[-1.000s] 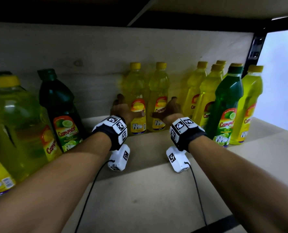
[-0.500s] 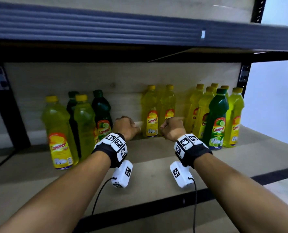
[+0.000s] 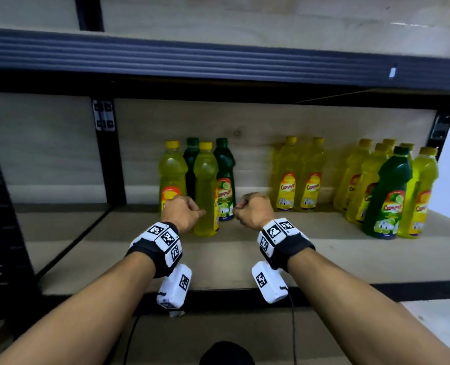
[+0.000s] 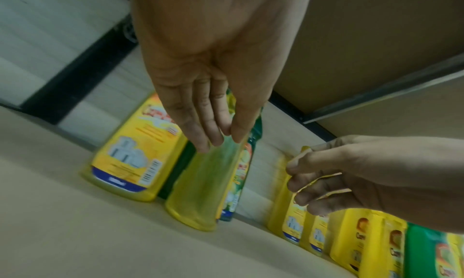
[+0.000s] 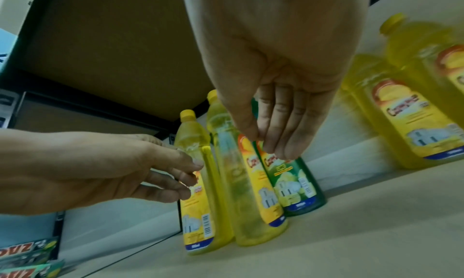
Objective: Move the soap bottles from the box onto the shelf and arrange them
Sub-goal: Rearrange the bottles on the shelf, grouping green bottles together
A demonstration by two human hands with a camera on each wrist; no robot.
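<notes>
1. the left hand point(image 3: 182, 212) is hovering over the front of the shelf board point(image 3: 245, 259), holding nothing. in the left wrist view its fingers point(image 4: 200, 121) are lying nearly straight and close together, the tips just short of a yellow bottle.
2. the right hand point(image 3: 254, 210) is hovering beside it, the two hands near each other but apart. in the right wrist view its fingers point(image 5: 281, 127) are hanging loosely together, also holding nothing.
3. the left group of soap bottles point(image 3: 205, 185) is standing upright behind the hands: two yellow in front, two dark green behind, packed close. the front yellow bottle point(image 5: 241, 183) is showing its narrow side to the right wrist camera.
4. the middle pair of yellow bottles point(image 3: 298, 175) is standing upright against the back panel, touching or nearly touching each other, well apart from the left group.
5. the right group of bottles point(image 3: 392, 191) is standing at the right end of the shelf, several yellow with one green bottle in front. the exact count is unclear, as some are hiding behind others.
6. white tracking units with black square markers are sitting on both wrists point(image 3: 166, 241), cables trailing down.
7. printed packets point(image 5: 27, 262) are showing at the lower left of the right wrist view; their contents are unreadable.
</notes>
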